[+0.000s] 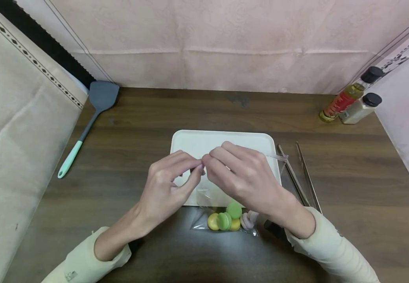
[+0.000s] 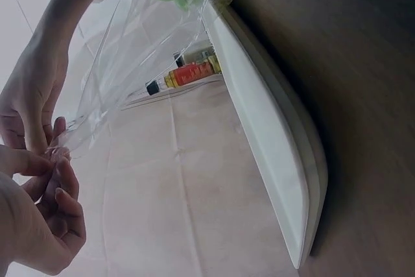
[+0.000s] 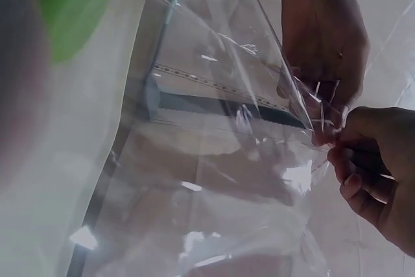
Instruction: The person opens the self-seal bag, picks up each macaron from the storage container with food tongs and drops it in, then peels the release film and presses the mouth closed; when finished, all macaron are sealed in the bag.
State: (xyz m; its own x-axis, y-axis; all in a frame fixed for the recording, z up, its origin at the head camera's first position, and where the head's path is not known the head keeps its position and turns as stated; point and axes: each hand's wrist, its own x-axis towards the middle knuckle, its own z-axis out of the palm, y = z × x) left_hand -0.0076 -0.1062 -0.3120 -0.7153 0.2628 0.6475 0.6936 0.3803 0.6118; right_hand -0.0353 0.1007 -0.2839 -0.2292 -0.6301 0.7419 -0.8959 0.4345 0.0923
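Observation:
A clear plastic bag (image 1: 222,222) stands between the table's front edge and a white tray (image 1: 222,137). In its bottom lie green macarons (image 1: 233,210), yellow ones (image 1: 212,221) and a pale one (image 1: 248,220). My left hand (image 1: 195,171) and right hand (image 1: 208,163) meet above the tray, and each pinches the bag's top edge. In the left wrist view the left hand's fingertips (image 2: 55,160) hold the film of the bag (image 2: 130,63) beside the right hand (image 2: 26,95). The right wrist view shows the right hand (image 3: 337,141) and the left hand (image 3: 321,37) pinching the bag (image 3: 214,160) at one spot.
Metal tongs (image 1: 300,177) lie just right of the tray. A grey spatula with a teal handle (image 1: 91,114) lies at the far left. An oil bottle (image 1: 346,98) and a spice bottle (image 1: 362,108) stand at the back right corner. Cloth walls close in three sides.

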